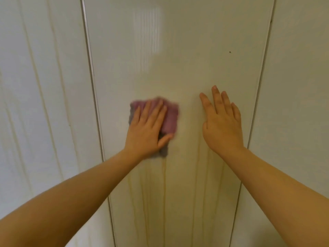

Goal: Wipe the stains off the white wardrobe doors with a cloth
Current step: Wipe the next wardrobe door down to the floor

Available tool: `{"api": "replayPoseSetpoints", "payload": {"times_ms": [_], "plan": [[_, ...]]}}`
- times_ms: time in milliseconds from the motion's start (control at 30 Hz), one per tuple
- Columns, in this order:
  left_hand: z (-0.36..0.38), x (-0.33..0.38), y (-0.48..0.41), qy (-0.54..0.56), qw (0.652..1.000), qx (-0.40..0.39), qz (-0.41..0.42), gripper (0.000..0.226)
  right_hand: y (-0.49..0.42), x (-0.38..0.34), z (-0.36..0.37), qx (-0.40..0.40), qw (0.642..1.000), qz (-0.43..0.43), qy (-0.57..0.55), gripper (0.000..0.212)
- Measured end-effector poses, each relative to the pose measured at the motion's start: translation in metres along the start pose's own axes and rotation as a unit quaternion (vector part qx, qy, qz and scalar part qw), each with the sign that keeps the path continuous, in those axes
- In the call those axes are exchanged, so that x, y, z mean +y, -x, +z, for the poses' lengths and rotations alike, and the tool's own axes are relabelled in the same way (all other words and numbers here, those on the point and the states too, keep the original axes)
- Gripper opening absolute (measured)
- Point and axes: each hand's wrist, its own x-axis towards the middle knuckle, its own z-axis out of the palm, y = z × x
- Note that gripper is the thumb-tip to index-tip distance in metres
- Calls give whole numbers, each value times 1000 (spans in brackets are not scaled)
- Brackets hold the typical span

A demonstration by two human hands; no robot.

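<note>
A glossy white wardrobe door (178, 50) fills the middle of the view. My left hand (147, 129) lies flat on a folded pink cloth (170, 118) and presses it against the door; the cloth is blurred. My right hand (222, 122) rests flat on the same door to the right of the cloth, fingers apart, holding nothing. Yellowish drip streaks (163, 184) run down the door below the cloth. A small dark speck (230, 52) sits on the upper right of the door.
A left door (44, 104) with faint vertical streaks and a right door (299, 86) flank the middle one, separated by narrow gaps (92, 68). A window reflection (147, 36) shows on the upper middle door.
</note>
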Motion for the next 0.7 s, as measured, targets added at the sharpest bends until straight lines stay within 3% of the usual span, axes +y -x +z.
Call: {"api": "replayPoseSetpoints", "payload": {"times_ms": [67, 133, 267, 367, 500, 567, 700], "plan": [[-3, 3, -35, -5, 996, 30, -82, 78, -1, -2, 1, 4, 1000, 3, -5, 72], [9, 16, -24, -4, 997, 20, -80, 76, 1, 0, 4, 8, 1000, 7, -13, 72], [23, 35, 62, -23, 992, -53, 108, 65, 14, 16, 8, -8, 1000, 10, 0, 73], [17, 18, 44, -34, 981, -33, 189, 63, 21, 30, 7, 0, 1000, 22, 12, 72], [10, 24, -30, -35, 999, 22, 7, 74, 25, 39, 11, 17, 999, 31, -7, 73], [19, 41, -22, -26, 999, 26, -27, 71, 31, 42, 17, 26, 999, 33, -15, 72], [35, 60, 53, -21, 984, -36, 171, 62, 44, 54, 29, 78, 996, 35, -22, 71]]}}
